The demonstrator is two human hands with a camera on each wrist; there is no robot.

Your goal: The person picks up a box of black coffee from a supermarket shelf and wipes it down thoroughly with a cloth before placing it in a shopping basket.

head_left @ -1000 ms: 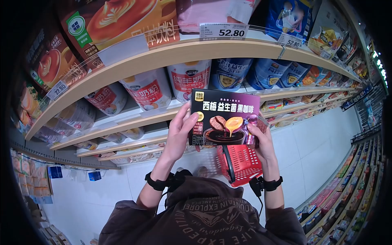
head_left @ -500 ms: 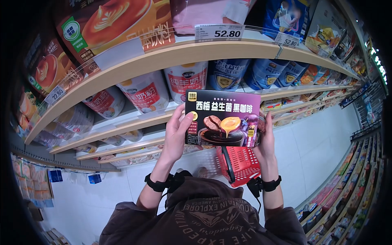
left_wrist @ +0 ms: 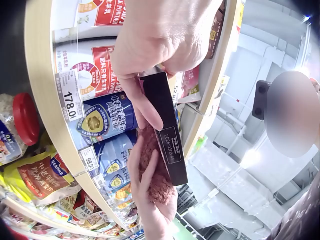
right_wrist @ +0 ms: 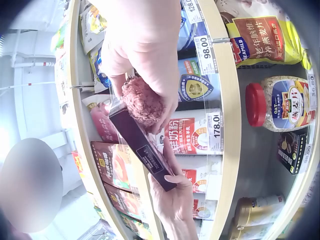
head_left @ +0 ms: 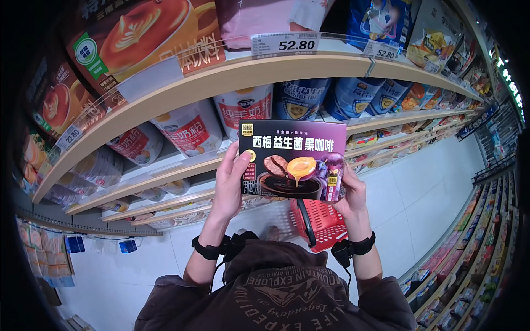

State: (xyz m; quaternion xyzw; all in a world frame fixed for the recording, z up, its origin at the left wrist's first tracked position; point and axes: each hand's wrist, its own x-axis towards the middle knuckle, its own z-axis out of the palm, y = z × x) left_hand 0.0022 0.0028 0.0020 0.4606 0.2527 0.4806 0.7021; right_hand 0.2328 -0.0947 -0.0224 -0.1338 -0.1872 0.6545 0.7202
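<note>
A black and purple coffee box (head_left: pixel 292 157) is held up before the shelves, its printed front towards the head camera. My left hand (head_left: pixel 227 187) grips its left end, thumb on the front and fingers behind. At the right end, my right hand (head_left: pixel 354 194) holds the box by its side edge. Between that hand and the back of the box is a fuzzy reddish-brown thing (right_wrist: pixel 145 101); I cannot tell its kind. The left wrist view shows the box's narrow dark side (left_wrist: pixel 167 132) with a printed date.
Behind the box, a curved shelf (head_left: pixel 265 69) carries price tags, with white milk powder cans (head_left: pixel 185 127) and blue cans (head_left: pixel 356 96) below. A red shopping basket (head_left: pixel 323 223) is below the box, near my body. More stocked shelves (head_left: pixel 469 259) run along the right.
The box and both hands have shifted slightly left in the head view, and the shelves also slide left. My right thumb has moved from the box's front to its side edge.
</note>
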